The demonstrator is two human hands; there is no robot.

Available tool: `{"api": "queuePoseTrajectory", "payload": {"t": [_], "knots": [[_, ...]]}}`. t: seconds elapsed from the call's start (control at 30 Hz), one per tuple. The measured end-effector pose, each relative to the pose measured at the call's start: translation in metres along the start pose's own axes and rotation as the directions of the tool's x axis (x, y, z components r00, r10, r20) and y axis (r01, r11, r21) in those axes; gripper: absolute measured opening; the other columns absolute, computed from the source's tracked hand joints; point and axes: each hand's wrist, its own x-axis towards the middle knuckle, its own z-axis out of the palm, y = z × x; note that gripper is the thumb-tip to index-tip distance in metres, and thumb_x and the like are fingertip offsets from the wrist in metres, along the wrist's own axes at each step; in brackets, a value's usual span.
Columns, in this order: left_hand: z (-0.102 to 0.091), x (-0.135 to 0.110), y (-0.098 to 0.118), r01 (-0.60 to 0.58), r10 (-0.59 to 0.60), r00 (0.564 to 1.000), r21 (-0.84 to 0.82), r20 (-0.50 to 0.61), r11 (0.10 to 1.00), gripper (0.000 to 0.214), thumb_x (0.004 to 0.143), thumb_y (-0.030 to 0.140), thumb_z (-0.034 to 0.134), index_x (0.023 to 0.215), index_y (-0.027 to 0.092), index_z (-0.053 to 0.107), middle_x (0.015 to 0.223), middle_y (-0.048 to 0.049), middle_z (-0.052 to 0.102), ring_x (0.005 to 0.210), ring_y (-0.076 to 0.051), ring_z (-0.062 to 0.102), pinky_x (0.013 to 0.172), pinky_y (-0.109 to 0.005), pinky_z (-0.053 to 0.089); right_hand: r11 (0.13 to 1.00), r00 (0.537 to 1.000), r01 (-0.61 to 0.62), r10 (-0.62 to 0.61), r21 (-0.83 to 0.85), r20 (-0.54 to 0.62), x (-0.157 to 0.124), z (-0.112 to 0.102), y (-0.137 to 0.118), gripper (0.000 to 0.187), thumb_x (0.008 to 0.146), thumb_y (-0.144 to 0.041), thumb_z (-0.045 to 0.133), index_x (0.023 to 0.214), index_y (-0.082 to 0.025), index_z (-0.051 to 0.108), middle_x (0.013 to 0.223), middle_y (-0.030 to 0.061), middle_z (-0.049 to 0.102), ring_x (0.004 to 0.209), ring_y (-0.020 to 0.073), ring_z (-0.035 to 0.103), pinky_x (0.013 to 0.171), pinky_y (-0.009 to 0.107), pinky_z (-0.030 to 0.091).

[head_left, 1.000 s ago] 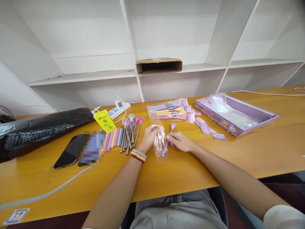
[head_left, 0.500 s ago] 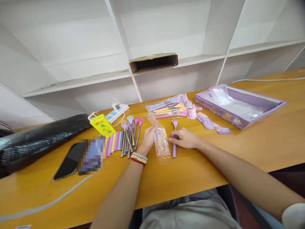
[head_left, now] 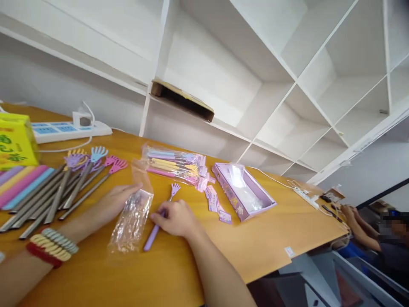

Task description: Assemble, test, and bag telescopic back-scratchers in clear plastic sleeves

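One purple scratcher [head_left: 151,238] sits in R grip [head_left: 177,217], closed on its handle; prob. light, stiff, smooth; best held mid-handle. L grip [head_left: 118,199] touches clear bag [head_left: 130,222] (prob. limp, slippery), just L of R grip, hemming that side; pinch unclear. Beyond R grip: packed scratchers [head_left: 174,164]; to its R: cards [head_left: 211,199], purple box [head_left: 228,194]. L of L grip: loose scratchers [head_left: 59,194].

No text legible — lettering blurred
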Motion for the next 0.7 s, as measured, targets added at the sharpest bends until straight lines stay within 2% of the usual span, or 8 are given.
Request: {"api": "queuePoseTrajectory", "payload": {"t": [0.1,0.17,0.27,0.37,0.47,0.53,0.6,0.7], "knots": [[0.000,-0.001,0.002,0.004,-0.005,1.000,0.078,0.008,0.997,0.036,0.075,0.046,0.049,0.060,0.015,0.056,0.055,0.0044,0.057,0.058,-0.011,0.048,0.059,-0.021,0.038,1.000,1.000,-0.009,0.009,-0.023,0.006,0.000,-0.003,-0.002,0.031,0.081,-0.055,0.047,0.085,-0.027,0.060,0.081,-0.0019,0.067,0.072,0.0160,0.059,0.063,0.026,0.038],[0.000,-0.004,0.007,-0.024,0.023,1.000,0.089,0.014,0.996,0.033,0.074,0.044,0.051,0.059,0.015,0.056,0.056,0.0027,0.057,0.056,-0.012,0.047,0.057,-0.022,0.038,1.000,0.999,-0.015,0.015,-0.007,-0.032,-0.002,-0.007,-0.004,0.021,0.082,-0.044,0.049,0.084,-0.025,0.059,0.081,-0.0012,0.067,0.073,0.0161,0.060,0.065,0.026,0.038],[0.002,-0.010,0.014,-0.088,0.066,0.984,0.123,0.168,0.989,0.027,0.070,0.040,0.056,0.064,0.014,0.061,0.064,-0.0005,0.060,0.061,-0.013,0.050,0.058,-0.023,0.038,0.999,0.996,-0.054,0.054,0.004,-0.064,-0.007,-0.010,-0.004,0.013,0.080,-0.031,0.051,0.088,-0.024,0.058,0.078,0.0006,0.066,0.072,0.0172,0.060,0.065,0.027,0.037],[0.000,-0.016,0.018,-0.101,0.059,0.976,0.195,0.211,0.976,0.033,0.072,0.042,0.056,0.053,0.015,0.054,0.048,0.0022,0.045,0.047,-0.010,0.038,0.047,-0.023,0.028,0.990,0.982,-0.141,0.140,-0.002,-0.125,-0.010,-0.011,-0.002,0.034,0.075,-0.027,0.053,0.109,-0.023,0.051,0.078,0.0018,0.065,0.072,0.0197,0.059,0.063,0.028,0.036],[-0.002,-0.018,0.017,-0.073,0.014,0.966,0.218,0.260,0.973,0.038,0.072,0.042,0.058,0.048,0.015,0.046,0.043,0.0041,0.036,0.042,-0.008,0.031,0.043,-0.023,0.022,0.967,0.959,-0.253,0.245,-0.037,-0.144,-0.012,-0.015,-0.003,0.044,0.076,-0.034,0.054,0.117,-0.021,0.046,0.080,0.0039,0.065,0.075,0.0226,0.060,0.062,0.029,0.036],[-0.003,-0.018,0.016,-0.077,0.018,0.963,0.213,0.270,0.974,0.038,0.073,0.042,0.057,0.049,0.015,0.048,0.044,0.0043,0.037,0.042,-0.007,0.032,0.042,-0.022,0.022,0.943,0.937,-0.326,0.313,-0.064,-0.158,-0.012,-0.017,-0.003,0.046,0.076,-0.045,0.053,0.113,-0.019,0.048,0.081,0.0059,0.065,0.076,0.0244,0.060,0.061,0.029,0.036],[-0.004,-0.016,0.014,-0.115,0.067,0.969,0.191,0.239,0.975,0.036,0.076,0.043,0.055,0.055,0.014,0.054,0.047,0.0036,0.042,0.044,-0.007,0.035,0.043,-0.022,0.024,0.923,0.921,-0.374,0.358,-0.089,-0.154,-0.012,-0.019,-0.003,0.042,0.074,-0.052,0.052,0.100,-0.019,0.055,0.081,0.0077,0.065,0.076,0.0252,0.059,0.060,0.029,0.036],[-0.004,-0.012,0.011,-0.198,0.174,0.973,0.164,0.152,0.966,0.036,0.077,0.043,0.055,0.058,0.012,0.059,0.049,0.0021,0.047,0.046,-0.007,0.039,0.045,-0.021,0.027,0.921,0.920,-0.382,0.371,-0.078,-0.129,-0.011,-0.020,0.001,0.029,0.078,-0.045,0.047,0.077,-0.019,0.057,0.074,0.0083,0.064,0.073,0.0236,0.059,0.058,0.029,0.035]]}}
